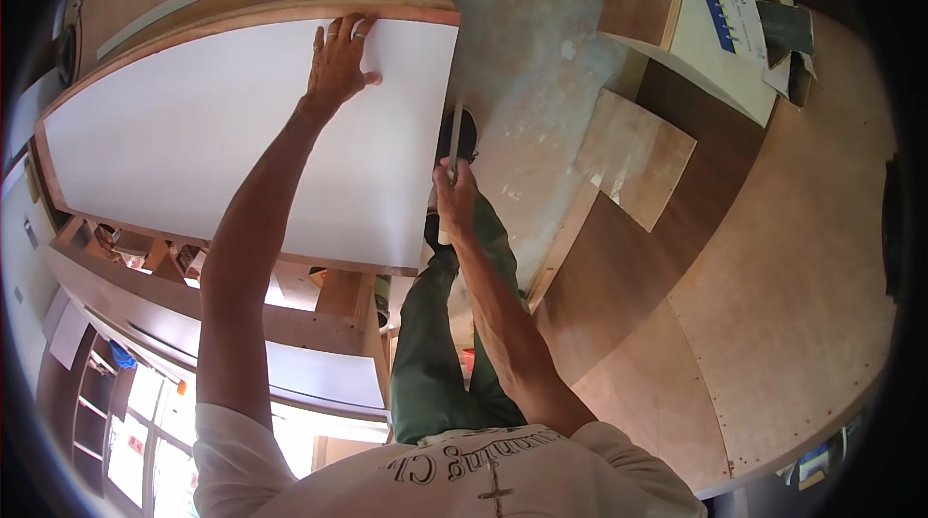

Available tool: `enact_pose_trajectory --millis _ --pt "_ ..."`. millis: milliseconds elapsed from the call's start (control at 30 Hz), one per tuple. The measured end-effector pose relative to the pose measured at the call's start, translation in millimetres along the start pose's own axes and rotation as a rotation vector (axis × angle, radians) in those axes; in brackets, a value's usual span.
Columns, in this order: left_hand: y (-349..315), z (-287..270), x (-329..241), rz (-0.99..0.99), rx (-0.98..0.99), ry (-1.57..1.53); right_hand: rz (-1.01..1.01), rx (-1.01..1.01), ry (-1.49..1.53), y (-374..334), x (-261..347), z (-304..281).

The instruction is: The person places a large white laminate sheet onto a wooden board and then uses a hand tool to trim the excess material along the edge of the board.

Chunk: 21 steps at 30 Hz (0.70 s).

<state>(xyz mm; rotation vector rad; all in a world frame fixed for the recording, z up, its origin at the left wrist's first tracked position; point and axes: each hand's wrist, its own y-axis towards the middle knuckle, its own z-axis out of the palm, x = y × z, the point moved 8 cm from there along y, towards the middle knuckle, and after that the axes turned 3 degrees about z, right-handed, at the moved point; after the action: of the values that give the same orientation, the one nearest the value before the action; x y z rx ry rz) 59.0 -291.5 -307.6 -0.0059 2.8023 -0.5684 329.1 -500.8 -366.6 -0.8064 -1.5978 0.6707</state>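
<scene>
So far, the white-faced panel (193, 151) lies flat, brown wood edging (406, 13) along its far side; whether the right end is finished, I cannot tell. The left hand (338, 62) rests spread on it; the right hand (454, 191) grips a narrow metal strip-like tool (455, 136) by that end.

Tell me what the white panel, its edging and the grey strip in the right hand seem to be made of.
White panel: probably laminate-faced board, given its smooth, even, low-sheen face.
Edging: likely wood, seemingly unpainted, from its reddish-brown tone.
Grey strip in the right hand: perhaps dull metal, being thin and straight; plastic remains possible.
</scene>
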Motion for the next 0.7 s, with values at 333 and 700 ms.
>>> enact_pose_trajectory --millis 333,700 --pt "3.0 0.4 8.7 0.02 -0.002 -0.052 -0.142 0.029 -0.145 -9.1 -11.2 5.8" --pt "7.7 0.8 -1.2 0.016 0.011 -0.035 -0.194 0.081 -0.22 -6.1 -12.8 5.4"
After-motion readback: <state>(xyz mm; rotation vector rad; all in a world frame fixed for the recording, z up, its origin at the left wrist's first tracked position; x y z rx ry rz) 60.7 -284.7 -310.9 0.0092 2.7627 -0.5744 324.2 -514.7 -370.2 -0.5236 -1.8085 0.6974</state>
